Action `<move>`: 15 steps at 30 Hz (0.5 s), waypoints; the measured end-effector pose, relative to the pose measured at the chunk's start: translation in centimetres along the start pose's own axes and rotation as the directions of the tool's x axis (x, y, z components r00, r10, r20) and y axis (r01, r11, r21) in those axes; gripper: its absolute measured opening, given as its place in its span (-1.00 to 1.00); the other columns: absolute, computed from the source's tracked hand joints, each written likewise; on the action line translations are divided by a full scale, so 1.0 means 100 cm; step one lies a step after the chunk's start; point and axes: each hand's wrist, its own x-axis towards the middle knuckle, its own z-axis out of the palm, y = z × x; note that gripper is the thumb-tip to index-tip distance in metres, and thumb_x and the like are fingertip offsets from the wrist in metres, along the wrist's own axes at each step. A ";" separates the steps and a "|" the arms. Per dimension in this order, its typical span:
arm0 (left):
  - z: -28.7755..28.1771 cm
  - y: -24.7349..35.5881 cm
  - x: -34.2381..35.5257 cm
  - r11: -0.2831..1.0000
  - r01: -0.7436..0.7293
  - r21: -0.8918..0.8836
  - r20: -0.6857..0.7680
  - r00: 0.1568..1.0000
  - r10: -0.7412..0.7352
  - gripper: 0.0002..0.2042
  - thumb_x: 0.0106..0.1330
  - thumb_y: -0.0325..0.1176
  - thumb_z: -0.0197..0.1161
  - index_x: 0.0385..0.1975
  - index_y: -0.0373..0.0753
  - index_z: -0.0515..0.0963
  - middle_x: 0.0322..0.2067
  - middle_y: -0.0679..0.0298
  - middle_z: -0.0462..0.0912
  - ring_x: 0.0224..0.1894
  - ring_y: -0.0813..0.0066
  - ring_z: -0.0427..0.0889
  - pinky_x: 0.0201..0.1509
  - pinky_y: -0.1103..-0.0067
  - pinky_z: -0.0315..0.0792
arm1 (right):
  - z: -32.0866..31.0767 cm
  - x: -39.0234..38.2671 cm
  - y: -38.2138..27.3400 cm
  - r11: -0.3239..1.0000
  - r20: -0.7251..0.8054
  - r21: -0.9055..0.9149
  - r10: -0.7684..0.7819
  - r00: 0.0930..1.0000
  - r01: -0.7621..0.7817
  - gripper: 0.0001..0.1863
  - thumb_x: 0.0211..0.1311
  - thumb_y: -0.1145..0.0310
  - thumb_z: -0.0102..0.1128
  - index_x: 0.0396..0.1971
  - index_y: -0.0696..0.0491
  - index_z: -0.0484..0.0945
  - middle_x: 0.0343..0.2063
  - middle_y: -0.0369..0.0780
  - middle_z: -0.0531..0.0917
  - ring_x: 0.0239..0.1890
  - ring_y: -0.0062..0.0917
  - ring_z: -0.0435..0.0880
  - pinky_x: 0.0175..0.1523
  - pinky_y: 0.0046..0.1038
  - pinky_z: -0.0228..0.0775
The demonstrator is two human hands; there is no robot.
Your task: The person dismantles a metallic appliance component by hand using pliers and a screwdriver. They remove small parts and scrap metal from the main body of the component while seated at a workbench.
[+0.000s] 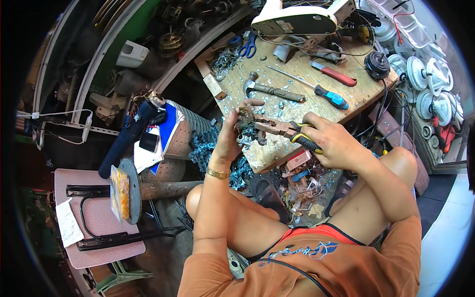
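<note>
One table [363, 91] is the largest thing in my remote view, and one pink chair [101, 213] stands well apart to its left. Over the table's near corner I have two hands. The right hand [336, 141] has its grip closed round the handles of the pliers [279, 128]; the left hand [228, 138] keeps a narrow grip, thumb and fingers pinching the metal part [246, 120]. That part sits in the air above the table, the pliers' nose against it; from here I cannot tell whether the jaws are fully clamped.

I judge the pliers heavy for their size and stiff, the sleeves on the handles giving sure purchase, best held far back. The part looks small, light and rigid, but rough and dirty, with edges that could prick or slip; I would take it by its outer side, fingertips clear of the jaws. Loose bits on it may well break off.

Counting the rest, in falling size: one hammer [279, 93], one screwdriver [330, 97], one red knife [336, 74] and one pair of scissors [248, 47], all lying on the table. One of each tool, then, and a single part in hand. The blue shavings [205, 148] beside the table and the scraps [304, 190] below are too tangled for me to count.
</note>
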 end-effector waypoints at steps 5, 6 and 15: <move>-0.007 0.006 -0.014 0.996 0.063 0.058 0.046 0.997 -0.066 -0.37 0.44 -0.08 0.14 0.38 -0.27 0.15 0.09 0.11 0.52 -0.14 0.45 0.62 -0.22 0.48 0.55 | -0.003 -0.003 0.003 0.988 0.012 0.149 0.037 0.999 -0.039 -0.48 -0.15 0.55 0.28 -0.04 0.10 0.49 -0.12 -0.07 0.45 -0.09 -0.14 0.58 0.00 -0.16 0.50; -0.007 0.006 -0.013 0.996 0.058 0.064 0.010 0.998 -0.059 -0.44 0.45 -0.22 0.18 0.35 -0.26 0.16 0.05 0.13 0.53 -0.10 0.37 0.59 -0.12 0.43 0.52 | -0.004 -0.003 0.000 0.989 0.035 0.119 0.088 0.996 -0.091 -0.50 -0.12 0.56 0.26 -0.03 0.10 0.49 -0.13 -0.07 0.46 -0.11 -0.13 0.59 -0.02 -0.15 0.51; 0.013 -0.001 -0.003 0.351 0.023 0.936 -0.066 0.991 0.113 -0.64 0.53 -0.17 0.07 0.11 -0.32 0.34 -0.25 0.23 0.51 -0.19 0.52 0.45 -0.04 0.56 0.39 | 0.014 -0.004 -0.018 0.941 0.065 -0.158 0.313 0.948 -0.300 -0.60 -0.05 0.57 0.18 -0.10 0.11 0.52 -0.16 -0.06 0.46 -0.26 -0.09 0.63 -0.16 -0.08 0.51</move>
